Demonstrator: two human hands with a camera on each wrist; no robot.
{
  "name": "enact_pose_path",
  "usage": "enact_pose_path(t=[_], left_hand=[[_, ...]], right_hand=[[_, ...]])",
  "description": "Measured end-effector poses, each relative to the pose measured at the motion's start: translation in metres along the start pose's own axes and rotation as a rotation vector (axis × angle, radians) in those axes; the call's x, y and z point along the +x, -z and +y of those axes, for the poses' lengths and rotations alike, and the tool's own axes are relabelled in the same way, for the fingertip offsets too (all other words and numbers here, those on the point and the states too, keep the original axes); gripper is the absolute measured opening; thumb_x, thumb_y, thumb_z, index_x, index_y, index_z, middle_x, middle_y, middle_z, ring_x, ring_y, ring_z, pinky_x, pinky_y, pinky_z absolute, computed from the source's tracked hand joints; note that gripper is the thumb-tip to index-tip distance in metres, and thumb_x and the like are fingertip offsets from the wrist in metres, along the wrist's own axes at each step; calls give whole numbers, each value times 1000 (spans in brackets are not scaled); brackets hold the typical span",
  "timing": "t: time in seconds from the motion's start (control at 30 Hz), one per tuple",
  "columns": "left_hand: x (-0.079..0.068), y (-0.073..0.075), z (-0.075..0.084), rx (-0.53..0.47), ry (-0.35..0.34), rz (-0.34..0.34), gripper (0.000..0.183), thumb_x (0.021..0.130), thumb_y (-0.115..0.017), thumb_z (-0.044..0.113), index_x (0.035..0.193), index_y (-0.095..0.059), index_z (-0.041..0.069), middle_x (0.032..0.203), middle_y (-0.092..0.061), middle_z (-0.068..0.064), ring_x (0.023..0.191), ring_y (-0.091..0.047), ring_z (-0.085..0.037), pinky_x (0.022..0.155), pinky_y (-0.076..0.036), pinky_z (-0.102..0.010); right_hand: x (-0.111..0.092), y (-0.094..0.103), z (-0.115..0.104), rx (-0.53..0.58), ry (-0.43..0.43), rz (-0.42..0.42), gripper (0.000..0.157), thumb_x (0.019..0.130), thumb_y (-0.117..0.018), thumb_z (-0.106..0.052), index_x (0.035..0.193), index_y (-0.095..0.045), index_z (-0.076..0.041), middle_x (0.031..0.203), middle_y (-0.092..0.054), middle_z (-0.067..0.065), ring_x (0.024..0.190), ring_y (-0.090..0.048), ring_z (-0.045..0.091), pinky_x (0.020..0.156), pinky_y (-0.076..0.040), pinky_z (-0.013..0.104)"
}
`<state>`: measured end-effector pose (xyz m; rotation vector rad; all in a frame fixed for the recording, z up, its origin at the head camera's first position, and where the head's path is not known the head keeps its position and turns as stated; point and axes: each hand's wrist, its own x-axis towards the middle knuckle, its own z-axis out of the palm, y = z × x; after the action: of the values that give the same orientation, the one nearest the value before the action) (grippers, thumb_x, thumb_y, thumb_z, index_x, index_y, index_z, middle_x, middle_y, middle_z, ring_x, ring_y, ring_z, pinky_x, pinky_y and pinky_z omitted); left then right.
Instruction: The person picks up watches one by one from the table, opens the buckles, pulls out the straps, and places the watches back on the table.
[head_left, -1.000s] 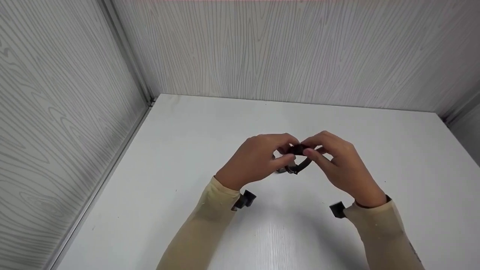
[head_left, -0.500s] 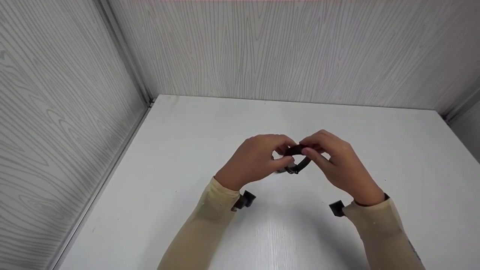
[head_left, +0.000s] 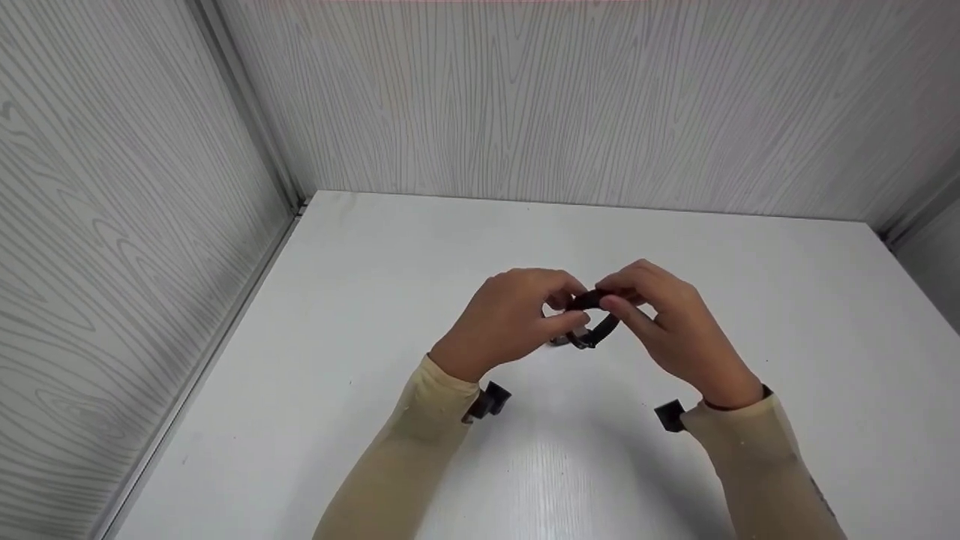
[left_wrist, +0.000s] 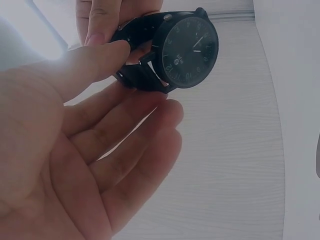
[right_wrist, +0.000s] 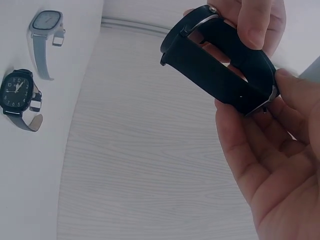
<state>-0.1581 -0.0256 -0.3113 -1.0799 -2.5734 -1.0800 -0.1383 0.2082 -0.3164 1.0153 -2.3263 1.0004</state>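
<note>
Both hands hold a black wristwatch [head_left: 602, 330] above the white table. Its round black dial [left_wrist: 192, 52] with pale numerals shows in the left wrist view. The strap [right_wrist: 205, 70] is bent round into a loop, with a metal buckle [right_wrist: 264, 106] at the end away from the dial. My left hand [head_left: 506, 322] pinches the strap, its thumb lying over it and the fingers beneath. My right hand [head_left: 679, 330] pinches the strap between thumb and fingers, close by the buckle. Fingertips of both hands hide parts of the band.
In the right wrist view lie a watch with a pale dial and grey strap [right_wrist: 47, 22] and a square-faced black watch [right_wrist: 17, 92]. The white table [head_left: 420, 247] meets grained panels at the back [head_left: 525, 112] and left [head_left: 112, 225].
Both hands have shifted very slightly left, keeping hold of the watch. Its upper part has tilted a little, and the opening of the strap loop shows wider.
</note>
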Motion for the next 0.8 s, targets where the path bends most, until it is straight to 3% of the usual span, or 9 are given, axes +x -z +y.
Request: enact_pose_path(t=[0.57, 0.8], left_hand=[[1, -1, 1, -8, 38, -52, 26, 97, -74, 36, 117, -75, 18, 89, -71, 14, 81, -63, 2, 74, -50, -24], [1, -2, -2, 36, 56, -64, 25, 97, -74, 37, 113, -77, 19, 101, -72, 11, 94, -65, -8, 81, -51, -26]], right_hand=[[0, -3, 1, 23, -10, -14, 19, 96, -70, -1, 114, -71, -8, 107, -68, -4, 94, -66, 10, 83, -55, 19], [0, -5, 1, 20, -7, -12, 20, 96, -70, 0, 114, -72, -8, 106, -68, -4, 94, -66, 11, 82, -54, 19]])
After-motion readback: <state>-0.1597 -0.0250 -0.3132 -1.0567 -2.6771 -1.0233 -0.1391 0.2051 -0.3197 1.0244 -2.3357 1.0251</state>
